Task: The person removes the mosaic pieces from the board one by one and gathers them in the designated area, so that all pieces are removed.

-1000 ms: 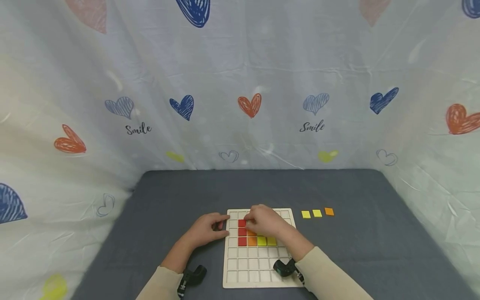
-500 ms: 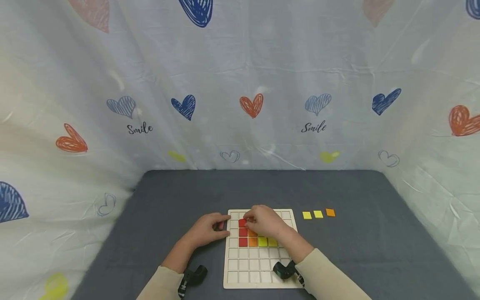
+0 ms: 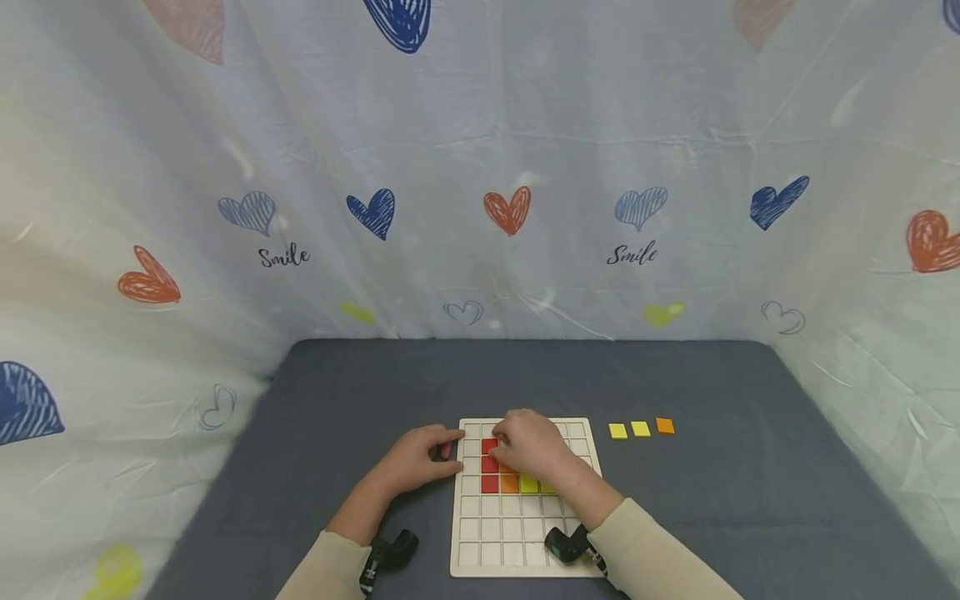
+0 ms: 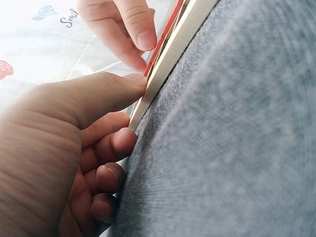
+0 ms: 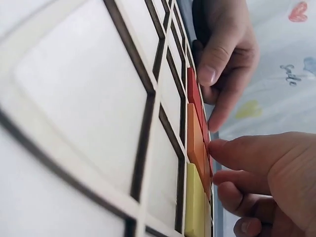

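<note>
Left hand (image 3: 417, 454): at the board's left edge, thumb and index spread, tips touching it, other fingers loosely curled. Reads as bracing. Board (image 3: 480, 552) lies flat on the tabletop (image 3: 360, 383). Red tiles: three in a column, one cell in from the board's left edge. Top red (image 3: 489, 446) looked slightly skewed half a second ago; now it looks square in its cell. My read: it's about seated, though flushness is hard to tell. Right of the reds on the board: lower orange (image 3: 509, 483), then a yellow (image 3: 528, 484); more partly covered. Right hand (image 3: 534, 442): over the board, thumb and index tips at top red; pinching or just touching, can't tell. Right of the board: two loose yellows (image 3: 618, 431), then a loose orange (image 3: 665, 426). Those haven't shifted relative to the board; likely still to place.
</note>
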### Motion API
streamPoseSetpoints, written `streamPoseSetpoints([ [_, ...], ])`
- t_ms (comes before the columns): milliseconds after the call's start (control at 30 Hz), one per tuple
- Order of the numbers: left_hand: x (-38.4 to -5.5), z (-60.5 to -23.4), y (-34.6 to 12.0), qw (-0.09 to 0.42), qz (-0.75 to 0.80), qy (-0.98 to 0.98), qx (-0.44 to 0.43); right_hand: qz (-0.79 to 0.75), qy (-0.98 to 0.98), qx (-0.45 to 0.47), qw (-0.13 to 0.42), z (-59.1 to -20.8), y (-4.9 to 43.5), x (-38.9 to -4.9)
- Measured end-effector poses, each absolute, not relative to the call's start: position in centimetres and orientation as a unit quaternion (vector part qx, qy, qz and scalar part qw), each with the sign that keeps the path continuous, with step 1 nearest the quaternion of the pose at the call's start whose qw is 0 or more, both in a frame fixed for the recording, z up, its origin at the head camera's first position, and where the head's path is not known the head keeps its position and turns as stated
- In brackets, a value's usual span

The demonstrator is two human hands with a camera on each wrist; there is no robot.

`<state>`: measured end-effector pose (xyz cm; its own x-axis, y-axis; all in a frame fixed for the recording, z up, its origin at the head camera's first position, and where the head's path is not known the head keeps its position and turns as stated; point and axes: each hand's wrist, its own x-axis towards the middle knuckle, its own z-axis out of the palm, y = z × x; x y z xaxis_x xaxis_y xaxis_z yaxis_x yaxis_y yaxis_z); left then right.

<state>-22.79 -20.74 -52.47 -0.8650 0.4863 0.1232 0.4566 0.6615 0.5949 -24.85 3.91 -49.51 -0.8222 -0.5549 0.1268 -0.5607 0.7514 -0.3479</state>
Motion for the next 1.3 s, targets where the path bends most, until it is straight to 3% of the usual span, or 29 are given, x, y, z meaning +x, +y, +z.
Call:
streamPoseSetpoints([
  [467,-22.9,-52.5,-20.8,0.023,0.324,0.910,0.259,0.313,-0.917,0.240,-0.052,-49.3,4.1,-24.3],
  [1000,-22.8,-52.4,-20.7,0.023,0.326,0.911,0.251,0.304,-0.921,0.239,-0.030,-49.2,4.1,-23.9],
  [1300,-22.7,-52.3,-20.5,0.026,0.321,0.914,0.246,0.362,-0.906,0.214,-0.050,-47.9,5.7,-23.7],
])
